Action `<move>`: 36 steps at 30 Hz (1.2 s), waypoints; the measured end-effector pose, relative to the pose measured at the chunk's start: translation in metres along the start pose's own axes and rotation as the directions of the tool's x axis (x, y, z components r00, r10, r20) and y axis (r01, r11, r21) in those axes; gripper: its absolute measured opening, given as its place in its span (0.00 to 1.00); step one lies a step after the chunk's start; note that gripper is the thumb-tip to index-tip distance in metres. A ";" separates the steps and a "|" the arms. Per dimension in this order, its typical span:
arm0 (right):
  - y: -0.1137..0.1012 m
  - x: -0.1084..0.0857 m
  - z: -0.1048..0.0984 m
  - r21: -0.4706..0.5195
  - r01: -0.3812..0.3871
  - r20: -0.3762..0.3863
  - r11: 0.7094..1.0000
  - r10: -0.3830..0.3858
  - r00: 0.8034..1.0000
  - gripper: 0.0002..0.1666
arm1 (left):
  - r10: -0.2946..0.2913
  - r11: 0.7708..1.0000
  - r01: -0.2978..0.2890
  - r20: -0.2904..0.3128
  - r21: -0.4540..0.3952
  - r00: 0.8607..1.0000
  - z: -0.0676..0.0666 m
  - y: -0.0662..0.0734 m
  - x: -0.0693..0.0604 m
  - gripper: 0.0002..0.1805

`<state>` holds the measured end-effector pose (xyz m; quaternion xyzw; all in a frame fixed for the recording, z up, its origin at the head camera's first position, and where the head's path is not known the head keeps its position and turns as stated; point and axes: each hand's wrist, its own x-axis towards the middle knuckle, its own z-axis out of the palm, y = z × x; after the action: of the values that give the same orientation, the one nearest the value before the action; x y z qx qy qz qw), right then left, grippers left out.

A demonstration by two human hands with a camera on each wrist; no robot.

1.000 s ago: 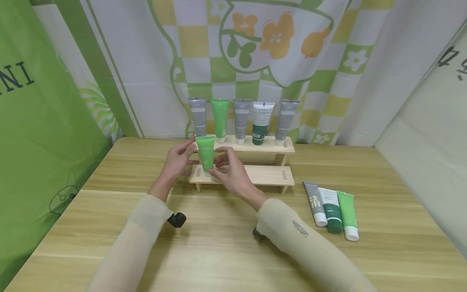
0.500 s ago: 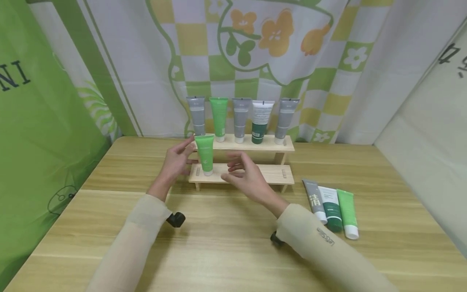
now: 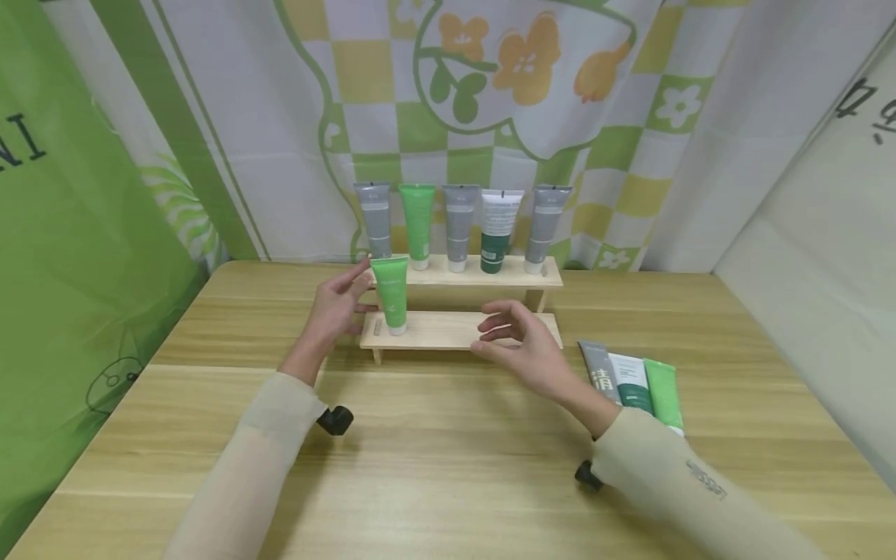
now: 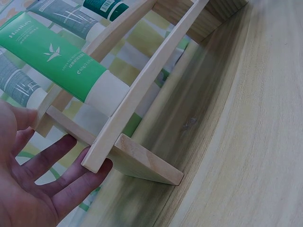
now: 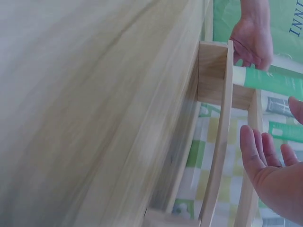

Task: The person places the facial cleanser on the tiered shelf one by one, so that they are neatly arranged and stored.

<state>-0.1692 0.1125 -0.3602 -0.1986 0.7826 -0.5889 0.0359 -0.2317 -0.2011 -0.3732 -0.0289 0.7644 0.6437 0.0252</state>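
Note:
A two-tier wooden stand (image 3: pixel 448 333) holds a green tube (image 3: pixel 392 294), upright on its cap at the left end of the lower shelf. My left hand (image 3: pixel 332 311) is at the stand's left end, its fingers spread and touching the wood in the left wrist view. My right hand (image 3: pixel 525 348), fingers loosely bent with nothing between them, is before the right part of the lower shelf. On the upper shelf several tubes stand in a row: grey (image 3: pixel 376 222), green (image 3: pixel 418 225), grey (image 3: pixel 459 225), white and dark green (image 3: pixel 498 232), and grey (image 3: pixel 547 227).
On the table (image 3: pixel 434 467) at the right lie a grey tube (image 3: pixel 596 364), a white and dark green tube (image 3: pixel 631 381) and a green tube (image 3: pixel 663 391), partly hidden by my right sleeve. A patterned curtain (image 3: pixel 378 70) hangs behind the stand.
My right hand has let go of the green tube on the lower shelf and moved right, towards the tubes on the table. The left hand has hardly moved.

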 end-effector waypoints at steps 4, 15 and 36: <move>0.004 -0.014 -0.018 0.016 -0.040 -0.014 0.999 0.040 0.999 0.31 | 0.003 1.000 -0.003 -0.001 -0.002 1.000 0.000 0.000 -0.001 0.27; 0.017 -0.055 -0.075 0.104 -0.168 -0.012 0.980 0.171 0.985 0.38 | 0.000 1.000 0.000 0.005 0.001 1.000 -0.002 -0.001 -0.001 0.25; 0.055 -0.126 -0.168 0.226 -0.189 -0.048 0.956 0.205 0.978 0.26 | 0.012 1.000 -0.012 0.013 0.001 1.000 0.000 -0.002 0.000 0.26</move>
<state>-0.1165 0.3218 -0.3829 -0.0933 0.7292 -0.6721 0.0885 -0.2312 -0.2019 -0.3752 -0.0201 0.7646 0.6437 0.0263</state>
